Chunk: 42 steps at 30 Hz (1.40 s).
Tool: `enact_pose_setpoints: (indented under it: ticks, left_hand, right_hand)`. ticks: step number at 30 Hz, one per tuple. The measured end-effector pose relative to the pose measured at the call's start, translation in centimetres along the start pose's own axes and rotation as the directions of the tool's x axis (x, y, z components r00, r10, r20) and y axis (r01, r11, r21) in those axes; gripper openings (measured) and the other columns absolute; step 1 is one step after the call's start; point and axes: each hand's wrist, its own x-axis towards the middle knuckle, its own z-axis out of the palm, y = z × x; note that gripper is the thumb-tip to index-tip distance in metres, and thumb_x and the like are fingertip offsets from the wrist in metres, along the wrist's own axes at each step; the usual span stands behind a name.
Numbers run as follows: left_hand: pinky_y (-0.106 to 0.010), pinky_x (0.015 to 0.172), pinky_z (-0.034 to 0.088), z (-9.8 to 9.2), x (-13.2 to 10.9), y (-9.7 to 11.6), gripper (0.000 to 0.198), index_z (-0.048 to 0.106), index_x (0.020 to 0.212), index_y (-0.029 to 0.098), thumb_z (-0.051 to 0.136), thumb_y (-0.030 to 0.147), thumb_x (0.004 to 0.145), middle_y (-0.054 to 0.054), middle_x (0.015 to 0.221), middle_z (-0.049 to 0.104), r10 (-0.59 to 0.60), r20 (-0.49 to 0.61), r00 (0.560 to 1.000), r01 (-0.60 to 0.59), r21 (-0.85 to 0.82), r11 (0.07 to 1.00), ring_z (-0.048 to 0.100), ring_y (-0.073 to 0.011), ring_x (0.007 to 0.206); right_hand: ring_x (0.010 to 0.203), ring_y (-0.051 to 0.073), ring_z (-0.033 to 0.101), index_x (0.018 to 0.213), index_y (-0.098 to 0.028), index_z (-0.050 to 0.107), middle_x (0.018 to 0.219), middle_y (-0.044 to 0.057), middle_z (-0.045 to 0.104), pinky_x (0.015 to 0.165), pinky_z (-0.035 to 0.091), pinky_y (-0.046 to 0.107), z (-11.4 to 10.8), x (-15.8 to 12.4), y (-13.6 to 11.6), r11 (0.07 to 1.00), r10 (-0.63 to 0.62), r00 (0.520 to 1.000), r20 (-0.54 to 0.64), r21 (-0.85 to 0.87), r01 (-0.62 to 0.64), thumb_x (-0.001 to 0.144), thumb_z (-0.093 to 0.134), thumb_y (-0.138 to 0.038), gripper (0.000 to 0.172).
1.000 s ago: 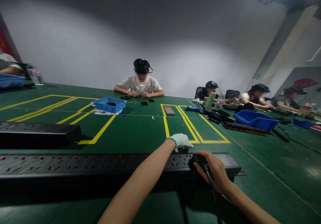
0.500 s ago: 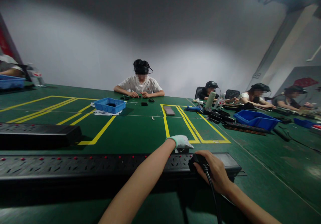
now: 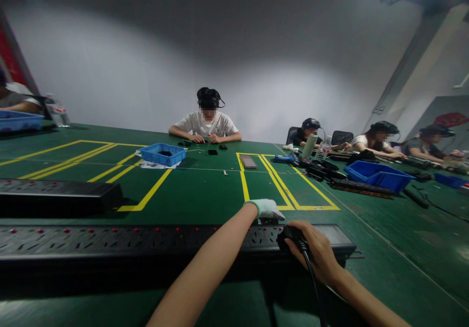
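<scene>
On the power strip (image 3: 146, 241): right hand (image 3: 319, 248) clamps the black plug (image 3: 295, 237), best held square.
Behind it: left hand (image 3: 269, 209), grip unclear, should brace.

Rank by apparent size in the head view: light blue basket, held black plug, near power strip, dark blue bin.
Near power strip
Dark blue bin
Light blue basket
Black plug, partly hidden by the right hand

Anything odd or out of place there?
A small white scrap lies loose on the green table, between the yellow outlines. Also, only the left hand is gloved; the right hand, holding the black plug, is bare. No damage stands out.
</scene>
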Motion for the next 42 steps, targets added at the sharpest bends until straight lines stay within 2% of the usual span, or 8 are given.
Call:
enact_pose_setpoints:
  ticks: [6,22,42]
  left_hand:
    - [-0.035,0.077,0.057,-0.03,-0.14,0.16,0.030,0.061,0.114,0.014,0.060,0.039,0.097,-0.007,0.108,0.064,0.003,-0.005,1.000,-0.003,0.000,1.000,0.065,-0.0180,0.089]
    - [-0.038,0.081,0.056,-0.11,0.45,-0.49,0.032,0.060,0.118,0.014,0.060,0.039,0.097,-0.008,0.113,0.063,-0.001,0.043,0.999,0.000,0.008,1.000,0.064,-0.0195,0.094]
    - [-0.040,0.083,0.055,0.29,0.73,-0.19,0.032,0.060,0.117,0.014,0.060,0.039,0.097,-0.007,0.114,0.062,0.118,0.028,0.993,-0.116,-0.063,0.991,0.064,-0.0212,0.097]
  right_hand:
    - [0.083,0.022,0.071,0.114,-0.022,0.053,0.096,0.007,0.070,0.071,0.058,0.032,-0.03,-0.07,0.09,1.000,-0.002,1.000,0.012,-0.004,0.002,0.095,0.054,-0.027,0.020]
    - [0.081,0.020,0.071,0.114,-0.022,0.053,0.095,0.007,0.069,0.070,0.057,0.030,-0.02,0.05,0.02,1.000,-0.014,1.000,-0.003,0.003,0.014,0.095,0.053,-0.025,0.019]
    - [0.083,0.021,0.070,0.115,-0.022,0.052,0.097,0.007,0.068,0.073,0.056,0.031,0.08,-0.13,0.16,1.000,-0.007,1.000,0.013,0.010,0.007,0.096,0.053,-0.025,0.019]
